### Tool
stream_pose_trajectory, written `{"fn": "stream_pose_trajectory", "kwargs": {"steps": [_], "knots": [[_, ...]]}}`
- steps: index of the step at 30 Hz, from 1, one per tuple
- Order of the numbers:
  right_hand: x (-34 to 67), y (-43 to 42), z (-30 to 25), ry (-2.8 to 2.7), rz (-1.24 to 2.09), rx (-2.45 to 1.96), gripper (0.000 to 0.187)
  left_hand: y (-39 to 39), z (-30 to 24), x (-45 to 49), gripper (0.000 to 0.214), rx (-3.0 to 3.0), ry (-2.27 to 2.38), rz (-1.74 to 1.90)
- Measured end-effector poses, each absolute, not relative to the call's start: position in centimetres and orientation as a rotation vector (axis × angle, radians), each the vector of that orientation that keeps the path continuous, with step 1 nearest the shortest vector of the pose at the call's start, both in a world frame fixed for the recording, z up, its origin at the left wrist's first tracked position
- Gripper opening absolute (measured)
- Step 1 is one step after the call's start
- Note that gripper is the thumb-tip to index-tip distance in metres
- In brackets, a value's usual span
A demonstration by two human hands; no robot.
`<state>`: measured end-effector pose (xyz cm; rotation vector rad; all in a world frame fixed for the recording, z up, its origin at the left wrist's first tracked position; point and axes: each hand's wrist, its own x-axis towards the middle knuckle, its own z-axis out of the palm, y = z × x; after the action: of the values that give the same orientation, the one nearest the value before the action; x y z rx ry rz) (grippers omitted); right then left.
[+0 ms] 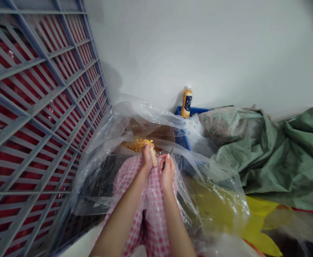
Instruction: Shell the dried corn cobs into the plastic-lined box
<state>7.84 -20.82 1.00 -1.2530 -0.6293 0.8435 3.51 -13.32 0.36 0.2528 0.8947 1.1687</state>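
Over my lap, my left hand (147, 156) is wrapped round a corn cob (153, 157). The cob's near end is bare and pale; yellow kernels still sit at its far end. Close on the right, my right hand (168, 167) grips a small screwdriver-like tool (171, 151) with a green handle, mostly hidden by the fingers. Its thin dark shaft points up and away, apart from the cob. Loose corn kernels (135, 145) lie heaped just beyond my left hand, in a brown cardboard box (163, 132) partly covered by clear plastic.
Clear plastic sheeting (94, 167) spreads around my knees. A tall plastic crate (42, 89) stands at the left. Beyond my right hand are a blue bin (182, 137) and an orange bottle (186, 103). Green cloth (276, 157) and a yellow bag (258, 217) lie at the right.
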Motion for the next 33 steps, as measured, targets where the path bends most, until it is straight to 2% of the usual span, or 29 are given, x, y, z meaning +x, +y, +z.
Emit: {"fn": "stream_pose_trajectory", "kwargs": {"steps": [4, 9, 15, 26, 33], "knots": [[7.89, -20.78, 0.85, -0.634, 0.840, -1.255, 0.038, -13.21, 0.63, 3.65, 0.036, 0.283, 0.877, 1.244], [7.88, -20.85, 0.93, -0.629, 0.839, -1.262, 0.038, -12.96, 0.61, 3.55, 0.029, 0.271, 0.825, 1.272], [7.88, -20.87, 0.85, -0.627, 0.849, -1.252, 0.037, -12.93, 0.21, 3.45, 0.033, 0.238, 0.796, 1.297], [7.90, -20.83, 0.80, -0.621, 0.862, -1.241, 0.039, -12.99, 0.23, 3.44, 0.030, 0.240, 0.820, 1.287], [7.94, -20.82, 0.70, -0.640, 0.847, -1.254, 0.040, -13.04, 0.82, 3.31, 0.036, 0.284, 0.790, 1.238]]}}
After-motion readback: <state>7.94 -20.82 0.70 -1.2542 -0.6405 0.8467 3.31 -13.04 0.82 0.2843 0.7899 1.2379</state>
